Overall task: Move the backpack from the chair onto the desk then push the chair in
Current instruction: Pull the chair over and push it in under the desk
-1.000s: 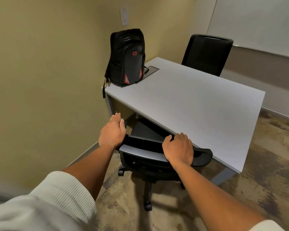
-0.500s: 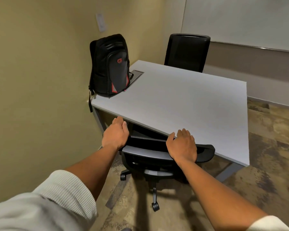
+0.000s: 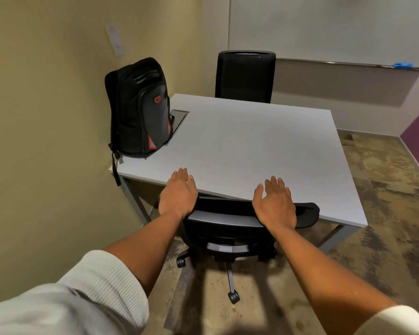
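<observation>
1. The backpack (image 3: 139,110) stands upright on the far left corner of the desk (image 3: 252,146), close to the yellow wall (image 3: 46,117). It is black with red trim and a red logo on its front pocket. All its zips look shut, so what is inside cannot be seen. One strap hangs over the left edge of the desk.
2. Just right of the backpack, a small rectangular opening (image 3: 179,117) is set into the desk top; the backpack's lower corner overlaps it. What it holds cannot be made out.
3. The chair (image 3: 228,226) is tucked in at the near edge of the desk, its seat out of sight under the top and its back right at the edge. The wheeled base shows on the floor (image 3: 385,226) below.
4. The left hand (image 3: 178,195) is open and flat, fingers straight, above the left end of the chair back. Its grip is released and holds nothing.
5. The right hand (image 3: 273,204) is also open, fingers spread over the right part of the chair back and the desk edge. Whether the palm touches the chair cannot be told.
6. A second black chair (image 3: 244,76) stands at the far side of the desk, below a whiteboard (image 3: 324,27).
</observation>
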Motion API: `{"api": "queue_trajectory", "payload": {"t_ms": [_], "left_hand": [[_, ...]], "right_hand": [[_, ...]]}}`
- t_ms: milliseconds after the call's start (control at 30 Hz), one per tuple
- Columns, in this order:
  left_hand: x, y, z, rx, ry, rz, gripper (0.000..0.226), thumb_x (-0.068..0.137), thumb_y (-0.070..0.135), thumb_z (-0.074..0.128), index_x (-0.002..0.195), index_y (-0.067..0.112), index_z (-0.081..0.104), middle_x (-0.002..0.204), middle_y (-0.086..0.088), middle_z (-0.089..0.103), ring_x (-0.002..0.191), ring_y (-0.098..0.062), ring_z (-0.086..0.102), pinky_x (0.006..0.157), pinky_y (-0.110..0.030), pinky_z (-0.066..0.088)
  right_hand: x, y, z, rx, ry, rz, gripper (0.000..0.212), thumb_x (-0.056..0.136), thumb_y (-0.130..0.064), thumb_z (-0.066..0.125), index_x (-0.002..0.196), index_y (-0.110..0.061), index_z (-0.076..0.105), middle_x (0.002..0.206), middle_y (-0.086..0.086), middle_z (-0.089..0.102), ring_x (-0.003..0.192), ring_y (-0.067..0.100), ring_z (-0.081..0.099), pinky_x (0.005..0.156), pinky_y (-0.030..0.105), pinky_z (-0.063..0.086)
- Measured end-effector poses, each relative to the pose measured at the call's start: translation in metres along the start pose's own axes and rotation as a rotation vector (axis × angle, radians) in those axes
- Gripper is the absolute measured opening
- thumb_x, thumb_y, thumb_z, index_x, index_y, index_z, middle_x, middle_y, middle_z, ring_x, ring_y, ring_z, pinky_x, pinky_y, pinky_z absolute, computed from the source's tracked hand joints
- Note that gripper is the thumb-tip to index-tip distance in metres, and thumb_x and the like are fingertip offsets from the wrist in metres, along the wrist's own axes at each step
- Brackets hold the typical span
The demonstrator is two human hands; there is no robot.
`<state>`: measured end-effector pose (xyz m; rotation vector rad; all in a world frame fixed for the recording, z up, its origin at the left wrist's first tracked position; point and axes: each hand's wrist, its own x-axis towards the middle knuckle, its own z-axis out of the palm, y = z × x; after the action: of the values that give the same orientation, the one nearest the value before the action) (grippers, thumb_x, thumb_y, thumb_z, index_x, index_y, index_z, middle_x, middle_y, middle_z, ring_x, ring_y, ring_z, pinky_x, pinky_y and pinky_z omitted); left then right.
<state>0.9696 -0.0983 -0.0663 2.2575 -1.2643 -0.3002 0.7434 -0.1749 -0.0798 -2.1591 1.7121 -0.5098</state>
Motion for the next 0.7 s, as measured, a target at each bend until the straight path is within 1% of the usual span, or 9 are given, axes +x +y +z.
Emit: {"api": "queue_trajectory", "payload": {"t_ms": [100,333,500,700], "left_hand": [[0.011,-0.003,0.0,-0.002,-0.004,0.025,0.052,0.106,0.034,0.026,0.151,0.01,0.033,0.16,-0.007,0.031,0.148,-0.021,0.022,0.118,-0.038,0.022],[0.034,-0.011,-0.003,0.051,-0.038,0.06,0.057,0.105,0.044,0.025,0.152,0.012,0.032,0.161,-0.006,0.027,0.149,-0.023,0.019,0.119,-0.042,0.022],[0.048,-0.014,-0.001,0.065,-0.049,0.044,0.062,0.103,0.051,0.026,0.153,0.014,0.029,0.162,-0.006,0.026,0.15,-0.024,0.018,0.118,-0.047,0.027],[0.062,-0.016,0.0,0.057,-0.039,0.056,0.061,0.103,0.05,0.026,0.153,0.014,0.029,0.162,-0.006,0.026,0.15,-0.023,0.018,0.118,-0.045,0.025]], "right_hand": [[0.009,-0.006,0.002,-0.044,-0.033,0.006,0.059,0.105,-0.039,0.024,0.15,-0.004,0.038,0.162,0.011,0.027,0.152,0.023,0.013,0.125,0.041,0.01],[0.025,-0.018,0.007,-0.109,-0.105,-0.005,0.061,0.105,-0.042,0.018,0.153,-0.007,0.03,0.165,0.01,0.017,0.153,0.023,0.004,0.125,0.042,0.004],[0.036,-0.023,0.01,-0.066,-0.081,0.006,0.06,0.105,-0.041,0.02,0.152,-0.006,0.033,0.165,0.01,0.019,0.153,0.022,0.005,0.125,0.041,0.006],[0.044,-0.027,0.016,-0.024,-0.062,0.02,0.059,0.105,-0.041,0.022,0.152,-0.007,0.034,0.165,0.009,0.021,0.153,0.022,0.007,0.125,0.04,0.009]]}}
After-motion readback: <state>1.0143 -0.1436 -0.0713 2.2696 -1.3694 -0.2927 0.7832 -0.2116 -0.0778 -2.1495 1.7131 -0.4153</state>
